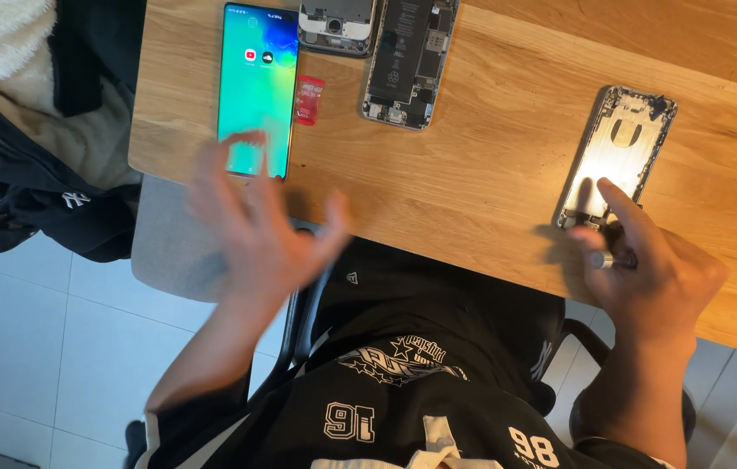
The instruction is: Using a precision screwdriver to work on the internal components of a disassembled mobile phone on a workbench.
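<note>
The bare metal phone shell (619, 152) lies near the table's front edge on the right, its long axis running up and away, tilted a little rightward, and its lower end is touched by the right hand (651, 269) — the forefinger stretched out onto the shell, the other fingers curled around a small slim tool (605, 259) (what kind I cannot tell). This hand is plainly the nearer one. The left hand (260, 221) is blurred, fingers spread and holding nothing, hovering at the table edge just below a lit phone (258, 89) with a green-blue screen, which lies lengthwise away from the body. Just right of that phone sits a small red packet (308, 99) — then an opened phone (409, 61) showing its insides, and another phone part (337, 26) at the top. All rest on the wooden table (490, 174).
</note>
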